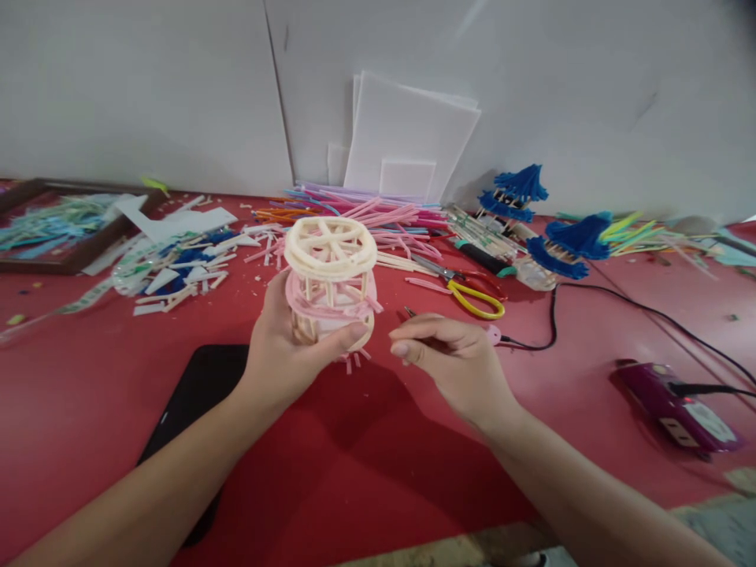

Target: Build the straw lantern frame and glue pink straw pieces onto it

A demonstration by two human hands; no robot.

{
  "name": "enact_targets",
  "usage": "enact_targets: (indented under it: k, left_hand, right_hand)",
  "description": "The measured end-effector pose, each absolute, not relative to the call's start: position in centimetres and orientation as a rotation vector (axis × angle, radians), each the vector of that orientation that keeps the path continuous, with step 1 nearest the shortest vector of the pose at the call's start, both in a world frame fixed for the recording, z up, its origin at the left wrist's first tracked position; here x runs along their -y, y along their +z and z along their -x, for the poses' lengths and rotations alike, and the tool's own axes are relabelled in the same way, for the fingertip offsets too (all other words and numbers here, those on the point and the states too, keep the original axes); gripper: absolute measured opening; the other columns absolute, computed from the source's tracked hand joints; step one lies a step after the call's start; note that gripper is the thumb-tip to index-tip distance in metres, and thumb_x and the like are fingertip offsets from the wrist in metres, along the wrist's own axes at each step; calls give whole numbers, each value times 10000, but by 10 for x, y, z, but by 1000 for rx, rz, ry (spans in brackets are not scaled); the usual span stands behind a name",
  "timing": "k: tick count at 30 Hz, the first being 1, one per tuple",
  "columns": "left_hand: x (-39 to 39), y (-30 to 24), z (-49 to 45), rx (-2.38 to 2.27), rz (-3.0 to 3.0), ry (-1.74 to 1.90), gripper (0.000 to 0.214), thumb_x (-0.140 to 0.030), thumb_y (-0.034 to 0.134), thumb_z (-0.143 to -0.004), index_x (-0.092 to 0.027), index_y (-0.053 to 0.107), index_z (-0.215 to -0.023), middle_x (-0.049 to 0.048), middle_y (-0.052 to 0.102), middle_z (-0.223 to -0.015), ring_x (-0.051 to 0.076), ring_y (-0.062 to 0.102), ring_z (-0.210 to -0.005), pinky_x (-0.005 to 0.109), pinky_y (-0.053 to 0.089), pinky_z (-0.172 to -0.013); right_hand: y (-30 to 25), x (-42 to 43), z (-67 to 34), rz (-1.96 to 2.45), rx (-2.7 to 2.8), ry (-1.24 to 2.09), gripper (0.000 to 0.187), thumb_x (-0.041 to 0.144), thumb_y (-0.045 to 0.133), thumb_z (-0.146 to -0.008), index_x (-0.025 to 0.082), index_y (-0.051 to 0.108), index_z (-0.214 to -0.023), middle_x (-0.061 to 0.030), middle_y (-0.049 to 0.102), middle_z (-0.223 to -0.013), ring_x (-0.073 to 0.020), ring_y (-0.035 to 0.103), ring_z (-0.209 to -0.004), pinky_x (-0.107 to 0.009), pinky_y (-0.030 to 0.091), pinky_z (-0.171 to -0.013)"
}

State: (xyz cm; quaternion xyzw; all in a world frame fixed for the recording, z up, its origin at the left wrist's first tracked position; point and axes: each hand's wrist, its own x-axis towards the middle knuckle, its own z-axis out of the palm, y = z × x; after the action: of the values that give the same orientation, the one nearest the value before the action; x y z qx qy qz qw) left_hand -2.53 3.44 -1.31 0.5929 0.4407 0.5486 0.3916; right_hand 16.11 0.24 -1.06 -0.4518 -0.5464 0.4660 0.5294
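Note:
My left hand [289, 339] is wrapped round a small lantern-like model [331, 260] built of cream and pink strips. Its round cream top has crossing spokes, and a pink band rings its middle. Short pink ends stick out underneath. To its right, my right hand [452, 358] is closed round a slim corded tool like a soldering iron, mostly hidden by the fingers. The tool's dark metal tip [409, 312] points toward the model but stands apart from it. A pink end [493, 335] with a black cord shows behind the hand.
Behind the model lie pink and purple strips [378, 216] and yellow-handled scissors [477, 299]. Blue-roofed models [570, 244] stand at the right, near a purple power strip [676, 405] with the cord. A black phone-like slab [204, 394] lies under my left forearm. White sheets [410, 130] lean on the wall.

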Motion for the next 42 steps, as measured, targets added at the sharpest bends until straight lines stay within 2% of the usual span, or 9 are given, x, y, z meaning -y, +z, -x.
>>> enact_targets:
  k: [6, 11, 17, 22, 26, 31, 36, 39, 42]
  left_hand:
    - [-38, -17, 26, -1132, -1428, 1485, 610, -372, 831, -609, -244, 511, -1113, 85, 658, -1197, 310, 643, -1121, 486, 542, -962]
    - [-38, -17, 27, -1100, -1428, 1472, 605, -339, 831, -604, -278, 504, -1110, 75, 647, -1216, 294, 630, -1149, 473, 539, -979]
    - [-39, -18, 26, -1107, -1413, 1498, 609, -343, 833, -592, -258, 517, -1106, 84, 650, -1213, 301, 637, -1135, 489, 531, -980]
    - [-39, -17, 26, -1106, -1410, 1497, 576, -343, 834, -599, -277, 521, -1077, 72, 657, -1195, 287, 643, -1120, 483, 537, -977]
    - [-40, -18, 26, -1085, -1416, 1497, 567, -330, 833, -609, -277, 520, -1079, 63, 664, -1182, 271, 655, -1098, 467, 548, -965]
    - [-40, -17, 25, -1081, -1404, 1528, 589, -342, 839, -595, -258, 523, -1085, 69, 672, -1165, 288, 665, -1078, 472, 558, -943]
    - [-40, -16, 26, -1113, -1402, 1503, 573, -357, 831, -607, -271, 524, -1083, 67, 672, -1168, 297, 657, -1093, 498, 540, -963]
    - [-40, -16, 26, -1109, -1413, 1504, 576, -354, 825, -613, -265, 520, -1093, 71, 663, -1184, 288, 649, -1106, 488, 535, -975]
    - [-40, -17, 26, -1123, -1415, 1488, 596, -361, 829, -612, -260, 519, -1112, 79, 653, -1197, 288, 643, -1115, 482, 534, -974]
  right_hand:
    - [-13, -9, -165, 1265, 1255, 1205, 565, 280, 783, -684, 206, 572, -1203, 49, 667, -664, -123, 612, -588, -275, 497, -604]
    - [-13, -10, -168, 1332, 1606, 973, 98, 288, 676, -792, 213, 734, -818, -16, 703, -734, -145, 624, -674, -303, 484, -670]
    - [-10, -7, -170, 1349, 1463, 1061, 215, 361, 661, -823, 192, 701, -697, 14, 627, -522, -96, 537, -447, -241, 453, -458]
    - [-9, -9, -171, 1249, 1273, 1221, 166, 335, 747, -747, 224, 773, -868, -37, 776, -827, -164, 722, -726, -300, 610, -663]
    - [-10, -11, -172, 1150, 1191, 1314, 234, 307, 775, -726, 250, 766, -952, -33, 782, -934, -195, 738, -891, -347, 618, -794]
    - [-9, -13, -176, 1156, 1161, 1352, 513, 263, 870, -590, 231, 712, -1077, -15, 779, -754, -187, 738, -747, -331, 602, -721]
    - [-8, -14, -176, 1184, 1147, 1246, 376, 300, 897, -531, 200, 707, -840, 26, 696, -591, -124, 639, -541, -249, 524, -545]
    - [-9, -14, -176, 1166, 1121, 1271, 303, 387, 859, -596, 189, 664, -717, 12, 675, -591, -110, 591, -504, -250, 493, -511]
    - [-12, -14, -177, 1142, 1148, 1294, 275, 450, 725, -774, 196, 638, -836, 24, 634, -586, -98, 549, -507, -236, 448, -501]
